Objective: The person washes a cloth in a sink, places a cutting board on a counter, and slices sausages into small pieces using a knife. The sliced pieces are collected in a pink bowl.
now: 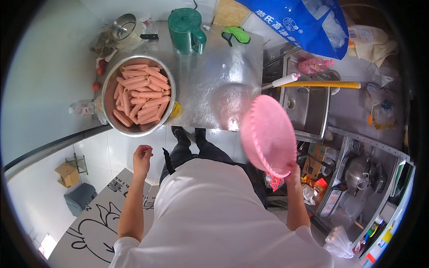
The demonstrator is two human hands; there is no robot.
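Observation:
My right hand (292,171) grips the rim of a pink plastic basket (273,137), which is tilted on its side and hangs beyond the right front corner of the steel table (207,80). Nothing is in my left hand (144,152); its fingers are curled loosely, and it hovers below a large metal bowl (104,90). Many pink sausages (144,94) are piled in that bowl, at the table's left end. A green lidded pitcher (186,30) stands at the back of the table.
To the right is a steel sink (310,110) with a yellow stick (321,84) across it and a pink bottle (313,65) behind. A knife (149,36) and a small metal bowl (123,26) lie back left. A blue bag (301,26) stands back right, above shelves (372,144) of pots.

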